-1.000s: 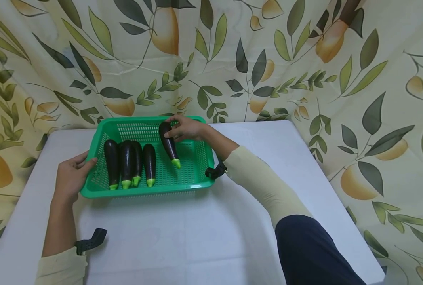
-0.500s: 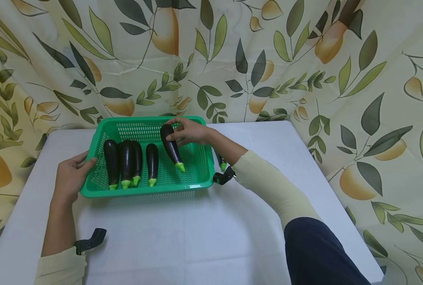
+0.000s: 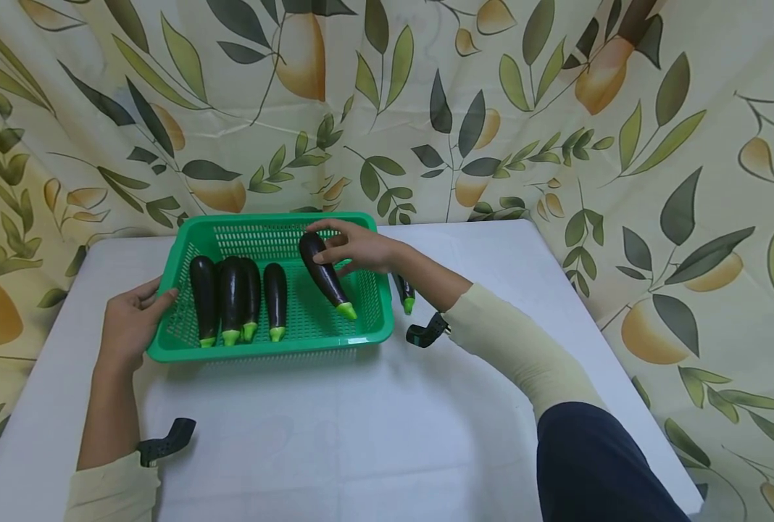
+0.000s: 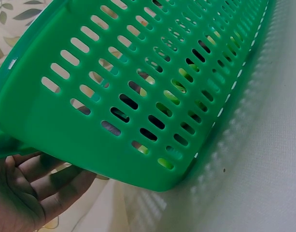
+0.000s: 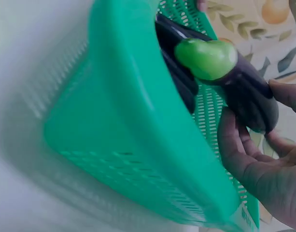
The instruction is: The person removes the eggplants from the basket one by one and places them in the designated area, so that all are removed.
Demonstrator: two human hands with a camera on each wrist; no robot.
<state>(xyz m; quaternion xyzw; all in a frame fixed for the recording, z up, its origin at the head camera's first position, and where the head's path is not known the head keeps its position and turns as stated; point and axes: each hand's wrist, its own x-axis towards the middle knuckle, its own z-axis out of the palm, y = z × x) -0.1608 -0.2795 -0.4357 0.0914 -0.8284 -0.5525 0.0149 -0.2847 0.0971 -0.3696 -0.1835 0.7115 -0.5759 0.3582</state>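
My right hand point(image 3: 364, 248) holds a dark purple eggplant point(image 3: 325, 272) by its rounded end, over the right part of a green plastic basket point(image 3: 269, 353). The eggplant tilts, its green stem end pointing down and right. In the right wrist view, thumb and fingers surround the eggplant point(image 5: 249, 94) above the basket rim. My left hand point(image 3: 129, 319) grips the basket's left end, thumb on the rim. Its fingers point(image 4: 56, 186) reach under the rim in the left wrist view. Several eggplants point(image 3: 232, 301) lie side by side in the basket's left half, stem ends toward me.
Another eggplant point(image 3: 406, 296) lies on the white-covered table point(image 3: 335, 435) just right of the basket, partly hidden by my right forearm. Behind the table hangs a curtain point(image 3: 387, 109) with a leaf and fruit print.
My right hand has moved right and slightly nearer with the eggplant, which tilts more now. The eggplant on the table has come into view beside my forearm. The left hand has stayed still.
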